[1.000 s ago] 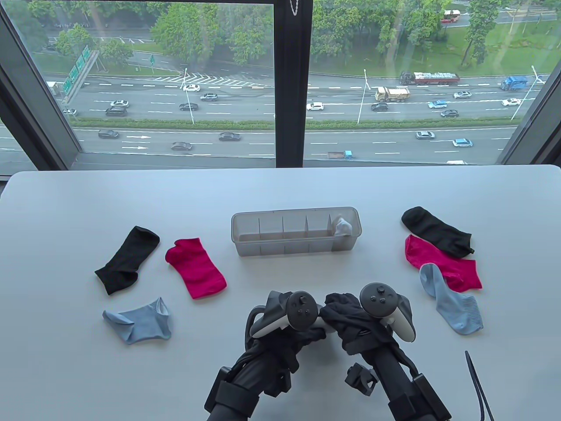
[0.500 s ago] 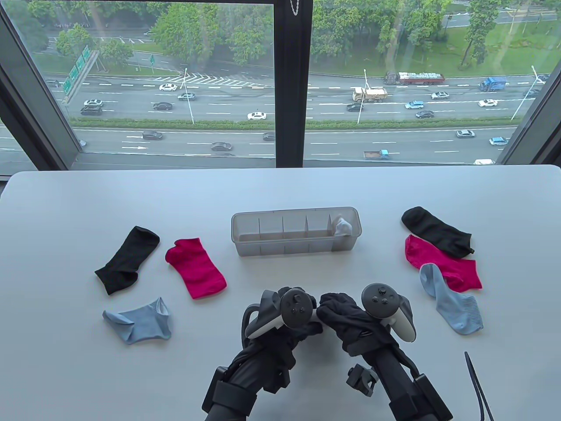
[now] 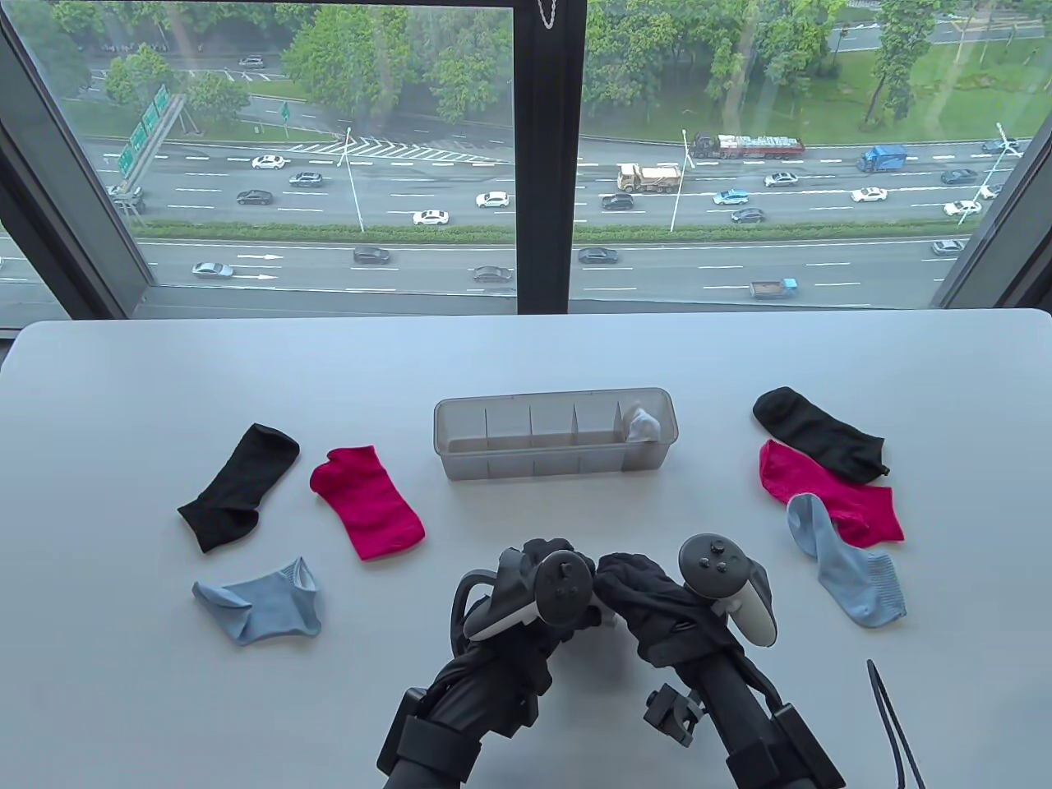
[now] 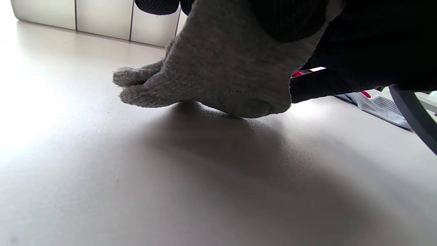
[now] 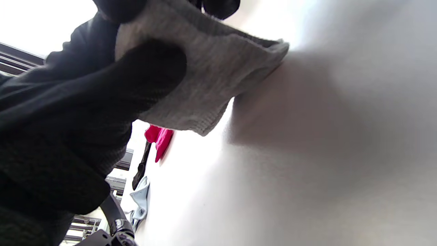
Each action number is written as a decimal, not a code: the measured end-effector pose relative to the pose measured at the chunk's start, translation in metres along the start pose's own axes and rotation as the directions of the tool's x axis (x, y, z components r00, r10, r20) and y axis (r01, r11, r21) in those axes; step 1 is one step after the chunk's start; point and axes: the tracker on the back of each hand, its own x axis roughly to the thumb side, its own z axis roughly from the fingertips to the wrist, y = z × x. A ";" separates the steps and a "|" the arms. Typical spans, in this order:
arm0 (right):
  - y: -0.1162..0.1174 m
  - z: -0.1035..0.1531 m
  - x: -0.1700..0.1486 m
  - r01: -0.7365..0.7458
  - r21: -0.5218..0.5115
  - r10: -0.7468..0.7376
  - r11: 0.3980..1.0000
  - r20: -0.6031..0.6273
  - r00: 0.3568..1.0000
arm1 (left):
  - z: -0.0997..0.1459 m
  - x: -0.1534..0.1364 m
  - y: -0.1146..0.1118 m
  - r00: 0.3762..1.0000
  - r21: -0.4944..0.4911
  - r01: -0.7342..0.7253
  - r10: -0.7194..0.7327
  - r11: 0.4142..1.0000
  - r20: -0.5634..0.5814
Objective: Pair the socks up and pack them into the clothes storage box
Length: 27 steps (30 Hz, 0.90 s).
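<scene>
Grey sock (image 4: 225, 71) bunched up between both hands near the front middle of the counter (image 3: 526, 362), lowest fold just touching the surface in the left wrist view. Pinched by the left hand (image 3: 546, 588) from one side, gloved fingers curled over the top of the knit. Gripped by the right hand (image 3: 649, 600) too, dark thumb pressed across the fabric in the right wrist view. Hard to say whether that's one sock or two already laid together, too scrunched and mostly hidden under the gloves from above.

Clear storage box (image 3: 555, 433) straight ahead of the hands, a bit further back, split into a row of compartments. White rolled pair (image 3: 644, 423) sitting in the rightmost compartment.

Off to the left: black sock (image 3: 238, 486), magenta sock (image 3: 367, 502) just beside it, light blue sock (image 3: 261, 602) nearer the front edge, none of the three touching.

Off to the right: another black sock (image 3: 818, 432) overlapping a magenta sock (image 3: 830, 491), and a light blue sock (image 3: 846, 571) lying over that magenta one's lower end.

Thin black strap (image 3: 892, 723) at the bottom right corner of the counter. Big window (image 3: 329, 148) behind, with a busy highway and trees outside.
</scene>
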 end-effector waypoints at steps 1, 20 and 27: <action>0.000 0.001 0.000 -0.036 -0.013 0.036 0.999 0.006 0.999 | -0.001 0.001 0.000 1.000 -0.026 0.011 -0.011 1.000 -0.006; -0.004 0.002 0.006 -0.039 -0.054 0.041 0.998 0.038 0.998 | -0.001 -0.001 -0.001 1.000 -0.042 0.010 -0.009 0.999 0.005; -0.003 0.002 0.003 0.019 -0.054 -0.018 0.998 0.013 1.000 | 0.004 0.005 0.004 0.997 0.075 0.083 -0.083 0.994 -0.001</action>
